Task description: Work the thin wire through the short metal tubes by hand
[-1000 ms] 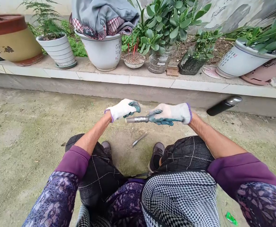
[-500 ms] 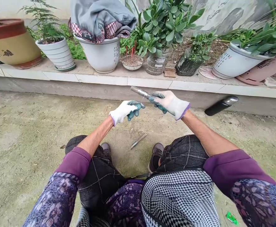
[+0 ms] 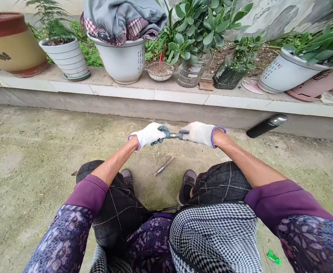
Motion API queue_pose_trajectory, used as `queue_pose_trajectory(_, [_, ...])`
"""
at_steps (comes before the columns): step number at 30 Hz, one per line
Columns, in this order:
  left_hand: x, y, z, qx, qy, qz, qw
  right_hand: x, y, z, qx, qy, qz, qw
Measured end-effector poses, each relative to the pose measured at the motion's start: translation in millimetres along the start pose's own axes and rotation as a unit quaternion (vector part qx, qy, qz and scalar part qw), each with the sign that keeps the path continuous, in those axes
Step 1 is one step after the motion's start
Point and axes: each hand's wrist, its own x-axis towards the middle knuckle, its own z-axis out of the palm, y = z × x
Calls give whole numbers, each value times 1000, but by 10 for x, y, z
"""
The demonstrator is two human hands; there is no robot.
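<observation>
Both my hands wear white knit gloves with teal-grey coated fingers and purple cuffs. Between them, level above the ground, is a short metal rod (image 3: 173,135) with a shiny ribbed stretch, perhaps thread or wound wire. My left hand (image 3: 152,134) is closed round its left end, which the fingers hide. The right end sits in the closed fingers of my right hand (image 3: 198,133). Below, between my shoes, a second slim metal rod (image 3: 164,166) lies slantwise on the concrete, touched by neither hand.
A low tiled ledge (image 3: 120,92) runs across ahead, bearing potted plants and a white pot (image 3: 120,60) heaped with clothes. A black bottle with a silver cap (image 3: 265,126) leans at its foot on the right. A green wrapper (image 3: 273,257) lies lower right.
The rod has dropped from a tilt in my right hand to level. My left hand, empty before, now grips its other end. The view has shifted slightly.
</observation>
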Motion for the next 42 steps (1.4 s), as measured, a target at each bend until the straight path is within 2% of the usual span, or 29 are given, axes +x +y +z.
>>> queue_pose_trajectory(3, [46,10,49,-65,13,1,998,87,64,-39,-62,117,36,991])
queue_pose_trajectory(5, [73,12,44,-102,16,11,995,101,82,-74,-57,184,42,980])
queue_pose_trajectory(7, [85,13,27,-128,8,28,991,67,58,-108,32,218,45,974])
queue_pose_trajectory(9, [88,10,13,-143,-3,39,989,-10,-3,-135,180,225,46,956])
queue_pose_trajectory(11, [94,0,-3,-148,-8,47,988,-110,-74,-148,315,196,19,929])
queue_pose_trajectory(12, [100,-6,-16,-143,-8,50,988,-158,-104,-148,357,161,-3,920])
queue_pose_trajectory(14, [108,-19,-54,-115,1,54,992,-230,-137,-129,375,63,-40,924])
queue_pose_trajectory(17, [88,-25,-112,-31,10,50,998,-236,-122,-70,288,-70,-42,954])
queue_pose_trajectory(18, [71,-22,-117,-4,10,42,999,-210,-109,-49,242,-90,-31,966])
queue_pose_trajectory(20, [36,-15,-98,27,15,20,999,-131,-90,-16,126,-90,0,988])
queue_pose_trajectory(22, [19,-10,-49,20,23,3,1000,-45,-88,-7,-2,-32,28,999])
queue_pose_trajectory(24, [28,-8,-1,-14,30,2,999,21,-93,-24,-91,41,46,994])
queue_pose_trajectory(27, [62,5,18,-94,32,15,995,69,-79,-79,-130,130,60,981])
queue_pose_trajectory(31, [50,50,-19,-154,28,32,987,91,-26,-165,-93,252,58,961])
queue_pose_trajectory(34, [32,59,-29,-158,34,29,986,70,-64,-216,74,296,46,951])
queue_pose_trajectory(36, [45,44,-37,-157,46,32,986,15,-141,-232,226,262,29,938])
queue_pose_trajectory(38, [69,23,-63,-141,56,32,988,-70,-224,-226,342,184,-10,922])
queue_pose_trajectory(40, [82,4,-110,-102,58,34,992,-162,-275,-197,390,85,-55,915])
queue_pose_trajectory(42, [69,-5,-165,-57,58,36,996,-228,-280,-149,371,-6,-80,925])
